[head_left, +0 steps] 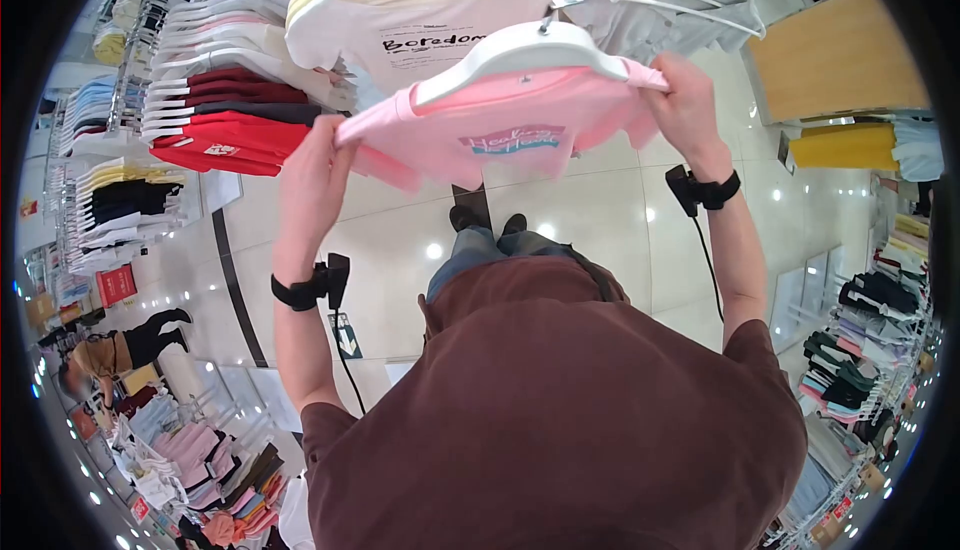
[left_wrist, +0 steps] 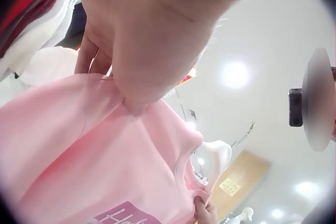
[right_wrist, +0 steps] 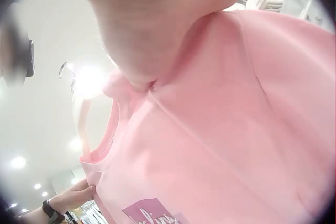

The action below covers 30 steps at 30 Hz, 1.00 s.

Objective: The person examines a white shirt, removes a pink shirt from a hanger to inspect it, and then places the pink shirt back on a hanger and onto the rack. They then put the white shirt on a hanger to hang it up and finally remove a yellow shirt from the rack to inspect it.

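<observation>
A pink T-shirt (head_left: 600, 115) with a printed panel on its chest hangs on a white hanger (head_left: 545, 50) in front of the person. My left hand (head_left: 312, 190) pinches the cloth at one shoulder, thumb on the front and fingers behind, as the left wrist view shows. At the opposite shoulder my right hand (head_left: 690, 110) grips the shirt close to the hanger's end. The hanger's metal hook points up, away from the body. In the right wrist view the shirt front (right_wrist: 210, 108) spreads below the hand, whose fingertips are hidden behind the cloth.
Beyond the shirt hangs a row of white T-shirts (head_left: 400, 30), with red shirts (head_left: 225, 145) to the left. A wooden panel (head_left: 840, 55) stands at right above yellow garments (head_left: 850, 147). Another person (head_left: 115, 350) is at far left, near clothes racks. Tiled floor (head_left: 390, 240) lies below.
</observation>
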Tool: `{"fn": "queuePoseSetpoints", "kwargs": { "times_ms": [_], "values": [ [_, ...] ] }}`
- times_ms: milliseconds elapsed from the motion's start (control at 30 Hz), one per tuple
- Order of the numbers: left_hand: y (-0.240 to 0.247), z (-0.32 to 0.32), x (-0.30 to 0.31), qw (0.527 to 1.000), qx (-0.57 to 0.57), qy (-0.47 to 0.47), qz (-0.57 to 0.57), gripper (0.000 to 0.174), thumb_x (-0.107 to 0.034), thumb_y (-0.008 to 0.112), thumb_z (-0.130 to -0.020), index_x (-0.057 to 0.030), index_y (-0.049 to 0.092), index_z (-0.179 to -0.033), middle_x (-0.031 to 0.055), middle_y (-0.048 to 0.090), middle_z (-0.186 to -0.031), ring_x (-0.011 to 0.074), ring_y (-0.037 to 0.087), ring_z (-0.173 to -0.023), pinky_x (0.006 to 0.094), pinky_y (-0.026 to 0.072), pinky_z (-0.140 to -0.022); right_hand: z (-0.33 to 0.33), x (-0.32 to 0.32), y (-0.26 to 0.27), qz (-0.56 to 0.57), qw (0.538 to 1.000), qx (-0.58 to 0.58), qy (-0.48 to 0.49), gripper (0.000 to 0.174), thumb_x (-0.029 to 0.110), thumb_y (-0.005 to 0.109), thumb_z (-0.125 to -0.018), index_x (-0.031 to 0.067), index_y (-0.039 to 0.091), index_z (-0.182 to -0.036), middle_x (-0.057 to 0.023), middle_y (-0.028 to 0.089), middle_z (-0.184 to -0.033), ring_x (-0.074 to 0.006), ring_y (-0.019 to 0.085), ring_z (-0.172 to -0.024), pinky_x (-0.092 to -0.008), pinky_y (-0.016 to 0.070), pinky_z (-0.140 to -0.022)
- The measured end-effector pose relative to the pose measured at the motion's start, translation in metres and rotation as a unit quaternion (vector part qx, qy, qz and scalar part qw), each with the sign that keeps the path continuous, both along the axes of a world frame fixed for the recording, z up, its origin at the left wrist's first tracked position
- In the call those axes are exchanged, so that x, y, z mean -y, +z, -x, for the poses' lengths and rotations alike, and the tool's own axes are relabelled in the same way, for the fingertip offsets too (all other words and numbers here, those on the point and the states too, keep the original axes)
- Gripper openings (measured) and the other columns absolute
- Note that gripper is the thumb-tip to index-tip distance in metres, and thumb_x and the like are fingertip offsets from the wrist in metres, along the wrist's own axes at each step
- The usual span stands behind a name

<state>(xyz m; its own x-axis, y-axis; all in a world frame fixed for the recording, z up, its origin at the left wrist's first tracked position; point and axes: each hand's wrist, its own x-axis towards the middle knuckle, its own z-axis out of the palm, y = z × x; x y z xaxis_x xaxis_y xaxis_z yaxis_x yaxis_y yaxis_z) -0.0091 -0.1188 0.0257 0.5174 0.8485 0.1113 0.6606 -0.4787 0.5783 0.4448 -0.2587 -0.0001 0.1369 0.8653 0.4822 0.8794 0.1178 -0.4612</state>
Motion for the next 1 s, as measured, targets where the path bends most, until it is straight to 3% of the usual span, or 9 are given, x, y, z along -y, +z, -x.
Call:
{"fn": "queuePoseSetpoints", "kwargs": {
  "times_ms": [167, 267, 333, 433, 600, 700, 800, 867, 1000],
  "values": [
    [0.007, -0.01, -0.006, 0.999, 0.035, -0.025, 0.014, 0.033, -0.017, 0.066, -0.108, -0.0018, 0.059, -0.136, 0.0217, 0.073, -0.111, 0.0354, 0.074, -0.097, 0.04, 0.0569, -0.083, -0.006, -0.011, 0.015, -0.035, 0.999, 0.019, 0.011, 0.017, 0.012, 0.077, -0.091, 0.0036, 0.063, -0.089, -0.014, 0.061, -0.079, -0.0351, 0.062, -0.072, -0.0432, 0.0482, -0.064],
    [-0.004, -0.013, -0.002, 0.999, 0.03, -0.01, 0.021, 0.033, -0.017, 0.068, -0.107, -0.0022, 0.059, -0.136, 0.0215, 0.074, -0.113, 0.0342, 0.075, -0.1, 0.0408, 0.0576, -0.085, -0.008, -0.01, 0.008, -0.019, 0.999, 0.032, -0.005, 0.016, 0.012, 0.076, -0.091, 0.0038, 0.062, -0.088, -0.0143, 0.06, -0.078, -0.0356, 0.062, -0.072, -0.0445, 0.0482, -0.065],
    [-0.011, -0.015, -0.001, 0.998, 0.038, 0.023, 0.039, 0.029, -0.016, 0.069, -0.105, -0.0018, 0.061, -0.13, 0.0208, 0.074, -0.109, 0.0361, 0.074, -0.096, 0.0423, 0.0571, -0.083, -0.005, -0.008, 0.002, -0.001, 1.0, 0.011, -0.003, 0.018, 0.014, 0.076, -0.091, 0.0039, 0.062, -0.088, -0.0145, 0.061, -0.079, -0.0362, 0.062, -0.073, -0.0453, 0.0484, -0.066],
    [-0.019, -0.012, 0.004, 1.0, -0.012, -0.005, -0.008, 0.019, -0.015, 0.072, -0.102, -0.0014, 0.062, -0.112, 0.018, 0.069, -0.095, 0.039, 0.068, -0.088, 0.0466, 0.0535, -0.077, -0.001, -0.002, -0.011, 0.037, 0.999, -0.009, -0.004, 0.02, 0.016, 0.078, -0.09, 0.0044, 0.062, -0.087, -0.0152, 0.061, -0.079, -0.0372, 0.063, -0.075, -0.0461, 0.0488, -0.066],
    [-0.05, 0.0, 0.012, 0.998, -0.062, -0.004, -0.013, 0.021, -0.017, 0.073, -0.1, -0.0007, 0.064, -0.109, 0.0182, 0.07, -0.094, 0.0395, 0.068, -0.089, 0.0475, 0.0521, -0.078, 0.015, 0.006, -0.032, 0.1, 0.994, -0.051, 0.0, 0.024, 0.02, 0.082, -0.087, 0.0045, 0.063, -0.087, -0.016, 0.062, -0.079, -0.0376, 0.064, -0.075, -0.0456, 0.0492, -0.066],
    [-0.058, 0.0, 0.009, 0.996, 0.004, 0.034, 0.088, 0.021, -0.014, 0.072, -0.099, 0.0003, 0.066, -0.113, 0.0202, 0.072, -0.094, 0.0366, 0.071, -0.087, 0.044, 0.0542, -0.078, 0.026, 0.006, -0.045, 0.11, 0.989, -0.096, -0.02, 0.024, 0.017, 0.082, -0.087, 0.0036, 0.062, -0.087, -0.0151, 0.062, -0.079, -0.036, 0.063, -0.074, -0.0441, 0.0493, -0.066],
    [-0.058, -0.004, -0.007, 0.995, 0.028, 0.039, 0.093, 0.023, -0.014, 0.072, -0.099, 0.0011, 0.067, -0.115, 0.02, 0.073, -0.096, 0.0349, 0.072, -0.087, 0.0424, 0.0556, -0.079, 0.029, -0.004, -0.048, 0.1, 0.988, -0.109, -0.045, 0.023, 0.015, 0.082, -0.086, 0.0031, 0.062, -0.087, -0.0144, 0.062, -0.079, -0.0342, 0.062, -0.072, -0.0431, 0.0491, -0.066],
    [-0.065, -0.005, -0.029, 0.993, 0.051, 0.036, 0.1, 0.025, -0.015, 0.074, -0.098, 0.0013, 0.067, -0.115, 0.0198, 0.074, -0.097, 0.0338, 0.072, -0.086, 0.0417, 0.0561, -0.079, 0.028, -0.018, -0.048, 0.092, 0.987, -0.122, -0.052, 0.016, 0.008, 0.078, -0.088, 0.0019, 0.063, -0.089, -0.0123, 0.06, -0.079, -0.0262, 0.057, -0.069, -0.0387, 0.0465, -0.064],
    [-0.053, -0.013, -0.077, 0.986, 0.068, 0.015, 0.155, 0.03, -0.018, 0.081, -0.094, 0.0017, 0.067, -0.112, 0.0196, 0.075, -0.097, 0.0303, 0.074, -0.084, 0.0394, 0.0569, -0.077, 0.029, -0.054, -0.048, 0.105, 0.984, -0.13, -0.066, 0.021, 0.014, 0.081, -0.087, 0.0032, 0.062, -0.087, -0.0126, 0.061, -0.079, -0.0314, 0.06, -0.07, -0.0416, 0.0481, -0.065]
  ]
}}
